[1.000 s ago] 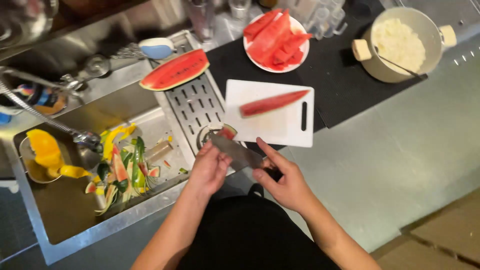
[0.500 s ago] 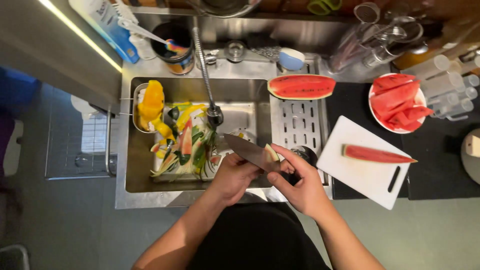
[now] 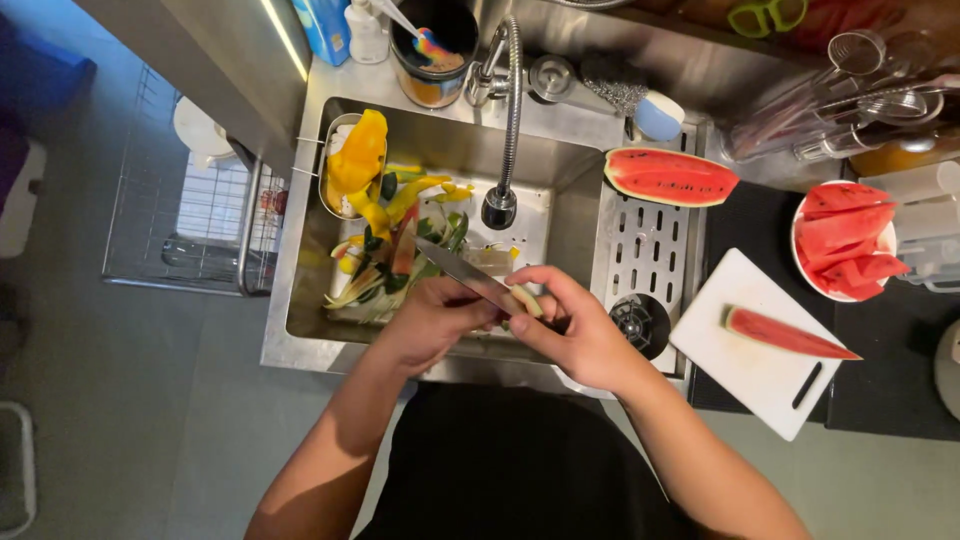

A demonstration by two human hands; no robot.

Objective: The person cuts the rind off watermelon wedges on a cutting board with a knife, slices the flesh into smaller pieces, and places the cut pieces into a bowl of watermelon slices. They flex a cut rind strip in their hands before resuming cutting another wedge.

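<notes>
1. Steel sink (image 3: 575, 215) and counter filled the view from above, and both hands met over the sink's near rim.
2. Right hand (image 3: 585, 335) had its fingers curled tight round the handle of a knife (image 3: 465, 275), a pale strip of rind (image 3: 527, 300) pressed under the thumb.
3. Left hand (image 3: 430, 320) was closed against the blade's lower part, fingertips right beside the edge; a slip there looked likely to cut them.
4. Blade pointed up-left over the peel scraps (image 3: 385, 265) in the basin; wet, juicy steel could have twisted in the grip.
5. Farther out, a watermelon half (image 3: 670, 177) sat on the drainer, a wedge (image 3: 785, 335) on the white cutting board (image 3: 740, 370), slices on a plate (image 3: 840, 245).
</notes>
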